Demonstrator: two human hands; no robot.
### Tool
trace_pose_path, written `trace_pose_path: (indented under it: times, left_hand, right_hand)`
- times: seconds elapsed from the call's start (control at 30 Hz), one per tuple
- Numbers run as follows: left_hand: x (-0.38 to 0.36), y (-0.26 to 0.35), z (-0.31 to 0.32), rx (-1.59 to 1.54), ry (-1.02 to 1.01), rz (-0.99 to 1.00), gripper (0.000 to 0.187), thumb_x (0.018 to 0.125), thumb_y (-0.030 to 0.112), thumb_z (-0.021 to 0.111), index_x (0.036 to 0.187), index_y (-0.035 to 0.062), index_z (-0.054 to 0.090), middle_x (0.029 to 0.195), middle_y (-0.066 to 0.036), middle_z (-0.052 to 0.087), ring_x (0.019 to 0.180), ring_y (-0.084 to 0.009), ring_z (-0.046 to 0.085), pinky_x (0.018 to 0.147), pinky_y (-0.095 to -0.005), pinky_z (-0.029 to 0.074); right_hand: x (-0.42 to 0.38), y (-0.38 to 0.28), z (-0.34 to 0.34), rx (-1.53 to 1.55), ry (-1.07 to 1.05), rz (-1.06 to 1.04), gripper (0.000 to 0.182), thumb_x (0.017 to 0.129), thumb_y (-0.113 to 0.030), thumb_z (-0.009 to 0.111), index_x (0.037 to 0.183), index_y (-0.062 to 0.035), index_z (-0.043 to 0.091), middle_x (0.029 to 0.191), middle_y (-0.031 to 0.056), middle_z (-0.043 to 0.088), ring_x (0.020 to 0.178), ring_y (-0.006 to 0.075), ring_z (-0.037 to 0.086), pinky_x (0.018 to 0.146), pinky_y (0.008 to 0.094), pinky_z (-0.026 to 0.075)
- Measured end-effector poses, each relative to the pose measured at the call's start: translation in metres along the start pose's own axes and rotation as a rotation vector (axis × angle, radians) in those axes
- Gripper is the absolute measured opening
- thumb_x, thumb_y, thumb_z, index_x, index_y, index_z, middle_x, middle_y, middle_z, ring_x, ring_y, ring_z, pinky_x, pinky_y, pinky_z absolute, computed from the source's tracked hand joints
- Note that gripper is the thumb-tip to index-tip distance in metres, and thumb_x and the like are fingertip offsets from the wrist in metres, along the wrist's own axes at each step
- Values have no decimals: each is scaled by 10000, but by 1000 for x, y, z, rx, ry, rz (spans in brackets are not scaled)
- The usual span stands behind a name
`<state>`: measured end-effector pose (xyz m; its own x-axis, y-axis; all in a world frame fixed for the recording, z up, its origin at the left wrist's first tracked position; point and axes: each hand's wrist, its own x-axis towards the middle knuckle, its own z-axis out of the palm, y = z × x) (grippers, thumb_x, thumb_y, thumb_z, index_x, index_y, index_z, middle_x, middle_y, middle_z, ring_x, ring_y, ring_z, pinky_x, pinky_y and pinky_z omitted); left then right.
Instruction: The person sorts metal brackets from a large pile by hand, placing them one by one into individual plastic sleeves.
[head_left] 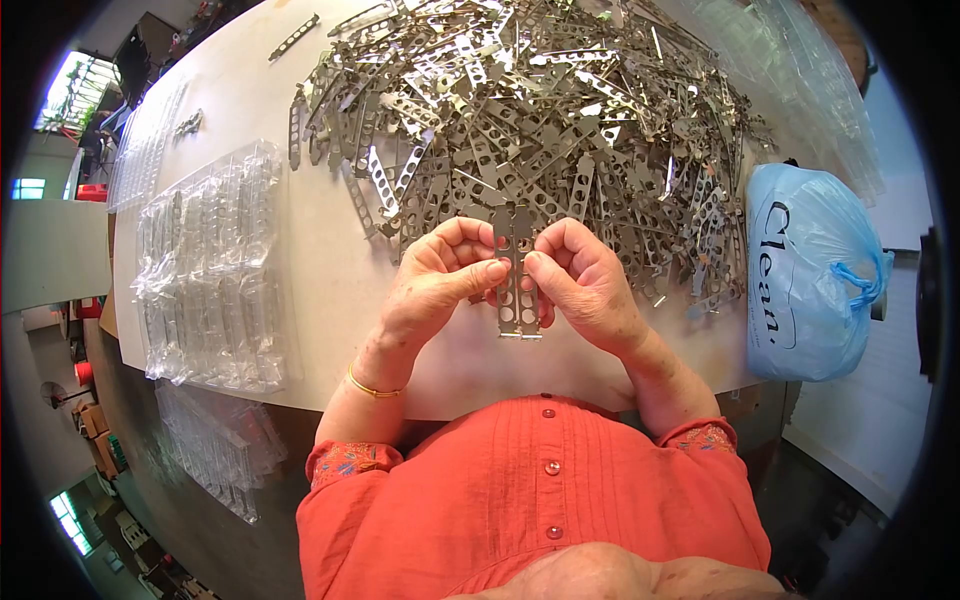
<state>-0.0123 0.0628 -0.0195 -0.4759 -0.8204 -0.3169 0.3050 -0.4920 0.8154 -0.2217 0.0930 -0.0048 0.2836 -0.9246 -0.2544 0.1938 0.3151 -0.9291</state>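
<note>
Two flat metal strips with round holes (518, 222) stand side by side in front of my chest, over the near part of the table. My left hand (435, 280) pinches the left edge of the strips between thumb and fingers. On the opposite edge, my right hand (585, 285) grips in the same way, fingertips curled partly behind the metal. Small bright ends show at the bottom of the strips. Just beyond both hands lies a large heap of similar perforated metal strips (560, 130), tangled in all directions.
Clear plastic trays (210, 260) lie at the left, with more plastic (220, 440) below the table edge. A tied blue plastic bag (810, 270) sits at the right edge. Clear plastic sheets (800, 70) lie at the far right of the pale table (330, 330).
</note>
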Motion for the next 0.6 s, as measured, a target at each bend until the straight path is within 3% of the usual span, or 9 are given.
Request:
trace_pose_path:
  times: [0.6]
  left_hand:
    - [0,0,0,15,-3,-2,286,887,97,760,1109,39,589,902,-30,698,750,-95,648,644,-227,511]
  right_hand:
    - [0,-1,1,10,3,11,110,1006,-131,578,1000,-46,508,813,24,618,602,64,587,519,220,503]
